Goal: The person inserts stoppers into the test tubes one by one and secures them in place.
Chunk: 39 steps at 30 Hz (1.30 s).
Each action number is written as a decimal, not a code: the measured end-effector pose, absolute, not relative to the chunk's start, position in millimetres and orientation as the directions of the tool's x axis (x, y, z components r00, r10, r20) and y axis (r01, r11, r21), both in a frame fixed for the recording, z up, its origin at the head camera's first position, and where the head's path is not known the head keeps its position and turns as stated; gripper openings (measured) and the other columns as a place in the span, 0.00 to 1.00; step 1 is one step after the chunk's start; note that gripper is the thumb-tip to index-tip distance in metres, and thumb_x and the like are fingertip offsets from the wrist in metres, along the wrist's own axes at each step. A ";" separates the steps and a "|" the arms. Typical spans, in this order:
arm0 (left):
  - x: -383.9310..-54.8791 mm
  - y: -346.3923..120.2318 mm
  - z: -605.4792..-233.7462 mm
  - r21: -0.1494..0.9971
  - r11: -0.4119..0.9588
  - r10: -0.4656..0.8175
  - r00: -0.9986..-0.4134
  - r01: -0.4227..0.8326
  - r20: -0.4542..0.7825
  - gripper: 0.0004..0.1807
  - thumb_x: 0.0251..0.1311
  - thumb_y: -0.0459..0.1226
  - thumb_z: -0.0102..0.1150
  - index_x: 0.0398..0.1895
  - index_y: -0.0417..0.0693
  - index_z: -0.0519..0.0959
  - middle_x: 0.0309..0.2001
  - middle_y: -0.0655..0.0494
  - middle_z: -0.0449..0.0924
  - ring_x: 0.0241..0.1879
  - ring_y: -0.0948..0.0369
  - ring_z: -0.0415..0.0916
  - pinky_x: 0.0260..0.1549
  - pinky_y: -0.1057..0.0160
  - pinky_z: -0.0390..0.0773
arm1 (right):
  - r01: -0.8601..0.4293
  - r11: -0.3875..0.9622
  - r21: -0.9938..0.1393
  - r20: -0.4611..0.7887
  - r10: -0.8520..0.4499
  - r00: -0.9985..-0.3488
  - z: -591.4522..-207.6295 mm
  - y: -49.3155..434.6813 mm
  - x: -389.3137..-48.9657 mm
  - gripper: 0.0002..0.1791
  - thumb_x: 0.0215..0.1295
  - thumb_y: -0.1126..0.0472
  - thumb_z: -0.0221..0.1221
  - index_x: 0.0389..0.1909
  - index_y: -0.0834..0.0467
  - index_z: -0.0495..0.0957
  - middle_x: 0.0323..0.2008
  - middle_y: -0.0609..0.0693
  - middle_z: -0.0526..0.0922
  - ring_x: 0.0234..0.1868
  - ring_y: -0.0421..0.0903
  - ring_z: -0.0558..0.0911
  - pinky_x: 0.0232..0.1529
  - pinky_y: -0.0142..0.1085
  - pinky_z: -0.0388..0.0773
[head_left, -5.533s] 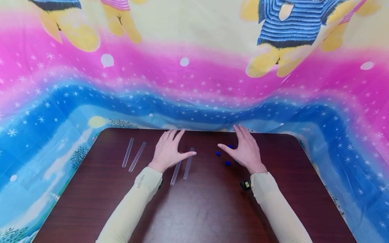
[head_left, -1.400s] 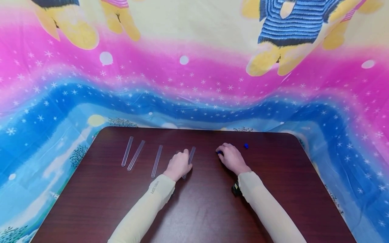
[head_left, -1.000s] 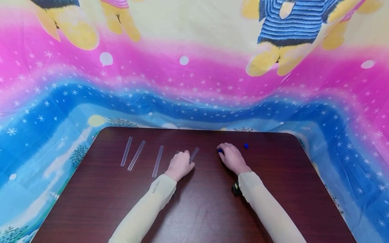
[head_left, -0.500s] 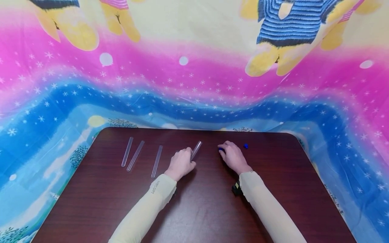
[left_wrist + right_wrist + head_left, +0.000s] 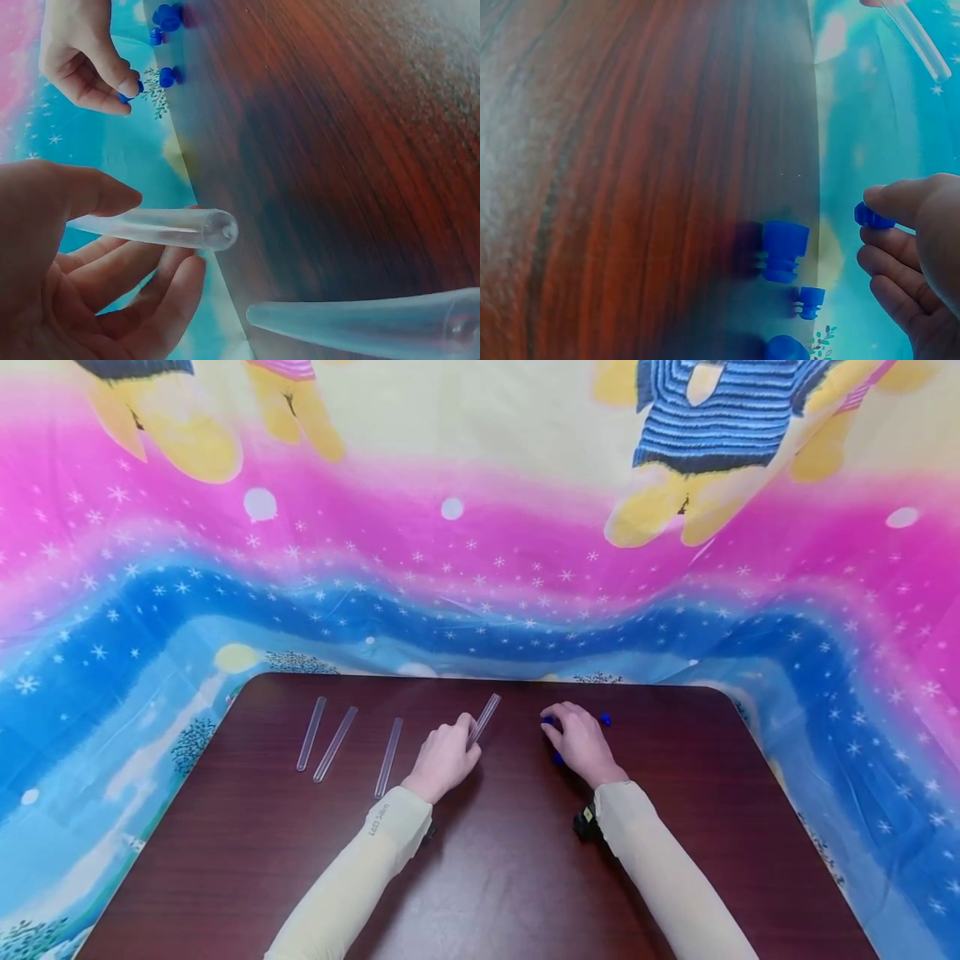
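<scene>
My left hand holds a clear plastic test tube, tilted, with its far end pointing up and right. In the left wrist view the thumb and fingers grip the tube, its rounded end toward the table. My right hand pinches a small blue stopper between thumb and fingertips, above the table. Beneath and beside the right hand lie several more ribbed blue stoppers of the same kind. Another blue stopper shows just right of that hand.
Three clear tubes lie on the dark wood table to the left: a far-left tube, a slanted tube and a tube beside the left hand. A printed cloth hangs behind the table.
Both hands opened over the table at first, then closed on a tube and a stopper. Over the last second the tube has risen and tilted; the right hand has lifted slightly with the stopper.
</scene>
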<state>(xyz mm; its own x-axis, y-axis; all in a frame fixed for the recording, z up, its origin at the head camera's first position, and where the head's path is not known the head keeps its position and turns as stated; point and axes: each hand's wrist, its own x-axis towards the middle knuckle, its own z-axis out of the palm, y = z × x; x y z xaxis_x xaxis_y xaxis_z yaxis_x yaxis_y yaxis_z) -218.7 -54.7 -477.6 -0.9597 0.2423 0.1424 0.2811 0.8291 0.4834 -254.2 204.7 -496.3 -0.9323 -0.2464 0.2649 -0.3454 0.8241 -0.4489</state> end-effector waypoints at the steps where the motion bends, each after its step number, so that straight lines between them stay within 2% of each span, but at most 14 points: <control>1: -218.5 -54.5 -477.4 0.484 0.828 0.241 -0.959 0.282 0.146 0.10 0.65 0.36 0.62 0.47 0.48 0.75 0.22 0.59 0.73 0.24 0.56 0.75 0.26 0.54 0.76 | -0.347 0.822 -0.452 0.271 -0.243 -0.931 -495.9 205.0 -254.2 0.13 0.67 0.63 0.68 0.51 0.60 0.84 0.47 0.54 0.83 0.44 0.52 0.81 0.47 0.48 0.80; 4: -218.1 -54.3 -477.0 0.490 0.821 0.239 -0.956 0.294 0.173 0.13 0.66 0.35 0.61 0.53 0.47 0.77 0.24 0.57 0.77 0.25 0.54 0.78 0.26 0.52 0.77 | -0.348 0.815 -0.464 0.283 -0.236 -0.930 -494.3 205.9 -254.6 0.13 0.66 0.62 0.69 0.50 0.60 0.85 0.44 0.53 0.83 0.42 0.51 0.81 0.45 0.48 0.80; 9: -217.9 -53.8 -477.9 0.502 0.803 0.237 -0.945 0.321 0.225 0.18 0.69 0.35 0.61 0.61 0.45 0.78 0.36 0.49 0.86 0.32 0.50 0.85 0.31 0.50 0.81 | -0.343 0.805 -0.484 0.289 -0.224 -0.931 -492.1 207.4 -254.3 0.12 0.66 0.60 0.69 0.48 0.57 0.86 0.39 0.51 0.83 0.37 0.47 0.79 0.40 0.44 0.80; 14: -217.7 -54.4 -478.9 0.550 0.770 0.225 -0.944 0.325 0.242 0.17 0.69 0.35 0.63 0.60 0.45 0.78 0.41 0.49 0.88 0.37 0.48 0.86 0.35 0.49 0.82 | -0.358 0.794 -0.492 0.319 -0.218 -0.922 -487.7 207.1 -253.8 0.11 0.66 0.59 0.69 0.48 0.55 0.86 0.36 0.49 0.83 0.34 0.46 0.79 0.37 0.41 0.80; 21: -217.6 -54.5 -479.0 0.600 0.729 0.229 -0.943 0.329 0.240 0.17 0.67 0.34 0.66 0.57 0.48 0.76 0.42 0.50 0.88 0.41 0.50 0.86 0.39 0.49 0.82 | -0.389 0.773 -0.500 0.377 -0.210 -0.902 -479.4 206.8 -252.3 0.14 0.64 0.58 0.71 0.50 0.55 0.86 0.41 0.52 0.87 0.41 0.49 0.84 0.44 0.46 0.82; 26: -218.7 -54.4 -479.9 0.591 0.722 0.255 -0.933 0.359 0.254 0.17 0.66 0.34 0.67 0.56 0.44 0.78 0.43 0.51 0.88 0.43 0.52 0.86 0.43 0.51 0.82 | -0.422 0.760 -0.494 0.440 -0.200 -0.875 -475.1 206.2 -251.5 0.14 0.63 0.60 0.72 0.49 0.55 0.86 0.41 0.52 0.88 0.39 0.49 0.85 0.42 0.47 0.83; 35: -217.2 -53.4 -480.9 0.576 0.732 0.256 -0.931 0.363 0.261 0.14 0.64 0.34 0.69 0.51 0.46 0.81 0.40 0.51 0.88 0.37 0.53 0.86 0.37 0.53 0.82 | -0.462 0.732 -0.501 0.502 -0.189 -0.844 -465.2 202.3 -248.4 0.15 0.65 0.62 0.70 0.52 0.55 0.85 0.45 0.53 0.88 0.39 0.50 0.86 0.41 0.46 0.83; 39: -216.6 -52.6 -480.9 0.584 0.721 0.267 -0.928 0.371 0.260 0.14 0.65 0.33 0.68 0.52 0.45 0.80 0.41 0.51 0.88 0.39 0.53 0.86 0.41 0.53 0.82 | -0.477 0.718 -0.507 0.528 -0.179 -0.830 -461.4 200.0 -247.6 0.15 0.65 0.62 0.70 0.52 0.56 0.86 0.46 0.55 0.88 0.41 0.52 0.86 0.43 0.48 0.82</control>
<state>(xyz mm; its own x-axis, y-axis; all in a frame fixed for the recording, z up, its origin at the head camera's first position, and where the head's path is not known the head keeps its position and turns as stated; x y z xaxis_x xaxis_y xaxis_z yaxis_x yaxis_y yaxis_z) -216.6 -52.6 -480.9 -0.9279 0.2674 0.2597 0.3715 0.7214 0.5845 -247.6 200.0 -461.4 -0.8302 -0.1787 0.5281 -0.4772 0.7177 -0.5072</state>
